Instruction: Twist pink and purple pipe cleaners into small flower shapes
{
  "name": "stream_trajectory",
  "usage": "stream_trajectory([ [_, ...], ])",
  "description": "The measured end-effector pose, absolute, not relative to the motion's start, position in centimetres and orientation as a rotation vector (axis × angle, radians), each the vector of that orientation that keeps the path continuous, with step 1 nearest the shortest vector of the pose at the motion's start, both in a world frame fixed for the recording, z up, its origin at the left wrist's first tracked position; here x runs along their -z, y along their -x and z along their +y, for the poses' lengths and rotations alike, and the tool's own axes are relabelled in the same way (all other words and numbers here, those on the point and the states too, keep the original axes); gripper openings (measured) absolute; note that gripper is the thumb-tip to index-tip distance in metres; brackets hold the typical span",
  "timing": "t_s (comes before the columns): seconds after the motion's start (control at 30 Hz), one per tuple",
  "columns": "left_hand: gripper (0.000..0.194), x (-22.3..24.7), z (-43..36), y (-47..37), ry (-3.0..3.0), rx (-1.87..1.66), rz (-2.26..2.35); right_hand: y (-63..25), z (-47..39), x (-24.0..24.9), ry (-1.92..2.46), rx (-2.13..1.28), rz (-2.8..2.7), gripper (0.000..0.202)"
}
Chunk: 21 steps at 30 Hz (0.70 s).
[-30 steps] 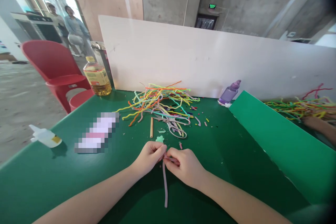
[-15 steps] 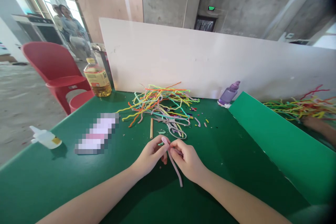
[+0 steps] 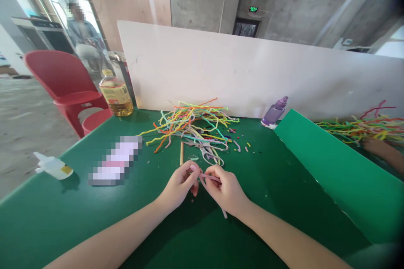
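Note:
A pale pink pipe cleaner runs between my two hands, bent at the pinch, with one end hanging down below my right hand. My left hand pinches it between thumb and fingers. Closed around another stretch of it is my right hand, its fingertips almost touching the left ones. Just beyond my hands lie scissors with pale handles and a short wooden stick. Behind them spreads a tangled heap of coloured pipe cleaners, with small cut scraps around it.
A glue bottle and a blurred flat item are on the left. An oil bottle and a purple bottle stand by the white partition. Right, a green board separates another person's hand. Someone stands beyond the red chair.
The pipe cleaner has been bent between my fingers, and its hanging end has swung right. My left fingertips have shifted slightly left.

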<state>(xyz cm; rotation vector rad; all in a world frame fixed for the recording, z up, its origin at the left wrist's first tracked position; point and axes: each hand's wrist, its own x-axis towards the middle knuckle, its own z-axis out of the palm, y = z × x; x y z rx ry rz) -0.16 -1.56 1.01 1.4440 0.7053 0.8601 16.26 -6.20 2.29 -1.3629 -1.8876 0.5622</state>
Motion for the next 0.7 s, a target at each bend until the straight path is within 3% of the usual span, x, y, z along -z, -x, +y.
stream_trajectory([
  [0.27, 0.019, -0.87, -1.27, 0.16, -1.406, -0.886, 0.737, -16.34, -6.05, -2.38, 1.333, -0.567, -1.875, 0.008],
  [0.7, 0.032, -1.25, -0.95, 0.07, -1.426, -0.764, 0.725, -16.44, -5.75, -2.56, 1.252, -0.565, -1.773, 0.013],
])
